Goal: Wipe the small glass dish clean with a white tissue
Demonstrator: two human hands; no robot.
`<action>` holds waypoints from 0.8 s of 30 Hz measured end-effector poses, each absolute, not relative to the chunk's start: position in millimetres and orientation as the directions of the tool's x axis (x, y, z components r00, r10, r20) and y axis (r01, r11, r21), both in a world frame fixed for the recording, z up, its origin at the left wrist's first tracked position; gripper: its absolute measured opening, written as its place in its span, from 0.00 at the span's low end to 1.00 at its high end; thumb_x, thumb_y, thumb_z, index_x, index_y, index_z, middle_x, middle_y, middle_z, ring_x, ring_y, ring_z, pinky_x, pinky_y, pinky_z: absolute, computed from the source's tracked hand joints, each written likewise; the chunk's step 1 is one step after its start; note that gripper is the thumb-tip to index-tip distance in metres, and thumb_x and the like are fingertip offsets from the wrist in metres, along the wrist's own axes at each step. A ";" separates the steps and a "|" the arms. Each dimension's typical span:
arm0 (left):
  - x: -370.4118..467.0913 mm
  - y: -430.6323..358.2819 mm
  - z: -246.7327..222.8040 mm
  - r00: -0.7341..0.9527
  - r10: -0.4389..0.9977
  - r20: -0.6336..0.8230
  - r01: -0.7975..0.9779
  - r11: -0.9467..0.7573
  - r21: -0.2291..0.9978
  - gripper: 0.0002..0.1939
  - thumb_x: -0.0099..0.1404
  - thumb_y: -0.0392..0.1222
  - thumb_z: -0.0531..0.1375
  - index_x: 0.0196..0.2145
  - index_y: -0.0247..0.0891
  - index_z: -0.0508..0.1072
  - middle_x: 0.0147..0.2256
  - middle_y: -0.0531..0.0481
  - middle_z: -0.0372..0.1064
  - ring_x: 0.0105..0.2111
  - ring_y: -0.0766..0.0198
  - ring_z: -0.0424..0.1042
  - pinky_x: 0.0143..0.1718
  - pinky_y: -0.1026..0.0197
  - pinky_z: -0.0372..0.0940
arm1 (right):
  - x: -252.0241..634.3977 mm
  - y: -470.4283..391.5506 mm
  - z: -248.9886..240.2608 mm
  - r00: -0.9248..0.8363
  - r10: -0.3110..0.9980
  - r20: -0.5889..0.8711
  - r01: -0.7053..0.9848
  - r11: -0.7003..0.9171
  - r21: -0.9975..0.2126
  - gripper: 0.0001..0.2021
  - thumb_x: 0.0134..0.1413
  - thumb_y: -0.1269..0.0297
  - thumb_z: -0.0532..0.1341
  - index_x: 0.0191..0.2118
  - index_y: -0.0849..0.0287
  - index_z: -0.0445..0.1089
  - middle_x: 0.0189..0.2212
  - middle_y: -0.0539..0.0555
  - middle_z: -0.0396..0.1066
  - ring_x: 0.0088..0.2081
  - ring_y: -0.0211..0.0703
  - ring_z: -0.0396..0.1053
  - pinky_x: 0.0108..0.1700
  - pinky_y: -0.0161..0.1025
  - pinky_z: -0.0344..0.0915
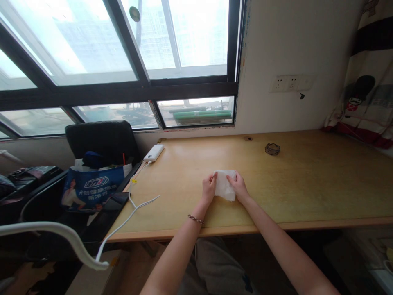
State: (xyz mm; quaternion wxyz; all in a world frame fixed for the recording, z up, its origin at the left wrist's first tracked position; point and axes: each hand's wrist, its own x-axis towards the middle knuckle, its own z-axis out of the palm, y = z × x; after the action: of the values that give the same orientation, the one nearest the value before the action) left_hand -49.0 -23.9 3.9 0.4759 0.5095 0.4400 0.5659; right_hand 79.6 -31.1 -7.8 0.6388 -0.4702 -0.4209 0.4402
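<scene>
A thin white tissue is stretched between my two hands, just over the front half of the wooden desk. My left hand pinches its left edge, the thumb on top near the upper corner. At the opposite edge, my right hand grips the tissue with its thumb laid across the front. The fingers behind the tissue are hidden. A braided bracelet circles my left wrist.
A white power bank with a white cable lies at the desk's left edge. Farther back on the right sits a dark coiled band. A black chair holding a blue bag stands to the left.
</scene>
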 end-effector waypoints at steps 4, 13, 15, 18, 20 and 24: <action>-49.3 -25.0 6.3 -0.054 0.981 0.187 -0.040 -0.190 0.981 0.15 0.50 0.50 0.58 0.18 0.34 0.69 0.16 0.54 0.58 0.19 0.71 0.54 0.18 0.69 0.47 | 84.9 -28.9 -8.0 0.392 0.901 0.187 -0.064 0.230 -0.971 0.17 0.39 0.59 0.60 0.39 0.57 0.63 0.30 0.50 0.68 0.31 0.39 0.66 0.33 0.34 0.62; -46.8 -12.7 -4.3 0.088 0.995 -0.053 -0.311 0.078 0.947 0.21 0.49 0.56 0.57 0.25 0.31 0.70 0.20 0.50 0.66 0.19 0.68 0.62 0.21 0.67 0.56 | 86.4 -29.8 -5.9 0.512 0.830 0.222 0.013 0.251 -0.968 0.15 0.40 0.57 0.59 0.36 0.58 0.63 0.29 0.52 0.69 0.30 0.40 0.67 0.34 0.36 0.63; -46.7 -11.1 -6.1 0.090 0.993 -0.079 -0.371 0.107 0.923 0.22 0.49 0.57 0.57 0.26 0.32 0.70 0.21 0.49 0.67 0.20 0.67 0.64 0.23 0.66 0.58 | 86.3 -27.9 -7.7 0.483 0.865 0.139 -0.090 0.206 -0.974 0.17 0.38 0.56 0.61 0.36 0.58 0.63 0.27 0.51 0.69 0.28 0.40 0.68 0.31 0.36 0.63; -47.5 -10.0 -7.2 0.032 0.998 -0.057 -0.411 0.065 0.910 0.22 0.49 0.58 0.56 0.28 0.32 0.70 0.22 0.49 0.68 0.21 0.67 0.65 0.23 0.66 0.59 | 84.3 -27.4 -9.2 0.306 0.951 -0.039 -0.329 0.067 -0.942 0.18 0.39 0.52 0.60 0.35 0.59 0.62 0.25 0.52 0.70 0.26 0.41 0.68 0.28 0.37 0.64; -48.3 -9.6 -7.4 -0.001 1.000 -0.030 -0.417 0.026 0.908 0.22 0.49 0.57 0.56 0.29 0.32 0.70 0.23 0.49 0.68 0.21 0.67 0.65 0.23 0.66 0.59 | 82.2 -28.8 -9.5 0.124 0.988 -0.092 -0.431 -0.030 -0.902 0.18 0.38 0.53 0.61 0.35 0.60 0.63 0.26 0.53 0.70 0.27 0.42 0.69 0.27 0.37 0.65; -50.0 -9.9 -6.9 -0.006 0.999 -0.043 -0.427 0.036 0.904 0.22 0.50 0.56 0.56 0.31 0.32 0.70 0.23 0.49 0.68 0.21 0.68 0.65 0.22 0.67 0.58 | 81.9 -29.2 -11.2 0.113 0.990 -0.089 -0.475 -0.025 -0.880 0.20 0.32 0.62 0.65 0.36 0.58 0.62 0.28 0.51 0.71 0.27 0.41 0.69 0.26 0.36 0.65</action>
State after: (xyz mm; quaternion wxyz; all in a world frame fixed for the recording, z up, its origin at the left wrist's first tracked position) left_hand -50.0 -9.9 -6.9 0.6034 0.3647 0.3925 0.5907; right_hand 81.9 -29.2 -11.2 0.6234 -0.4094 -0.3144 0.5873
